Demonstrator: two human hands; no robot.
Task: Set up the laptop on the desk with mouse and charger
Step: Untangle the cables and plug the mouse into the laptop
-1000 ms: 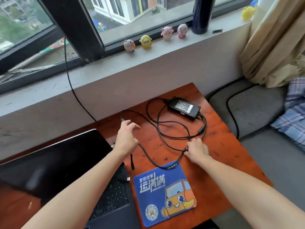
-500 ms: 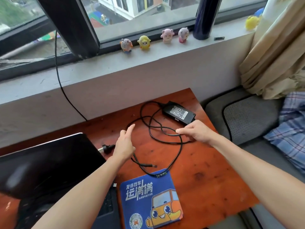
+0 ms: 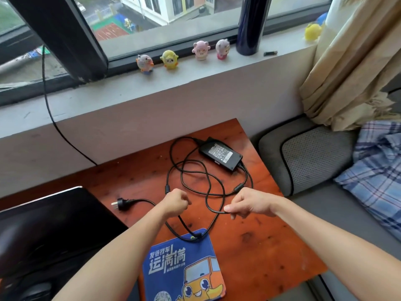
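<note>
Fingers [image 3: 230, 207] on tangled cable [image 3: 238, 188], mousepad [image 3: 180, 263] nearby

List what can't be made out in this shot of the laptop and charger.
Head view only.
- Laptop keyboard: dark, blurred, partly behind the left forearm.
- Charger brick label: print too small to read.
- Mouse pad: near end cut off by the bottom edge.
- Cable inside the left hand: covered by its curled fingers.

Soft, even daylight comes through the window [image 3: 195, 18], shadows are faint, and wide-angle distortion bends the edges.
</note>
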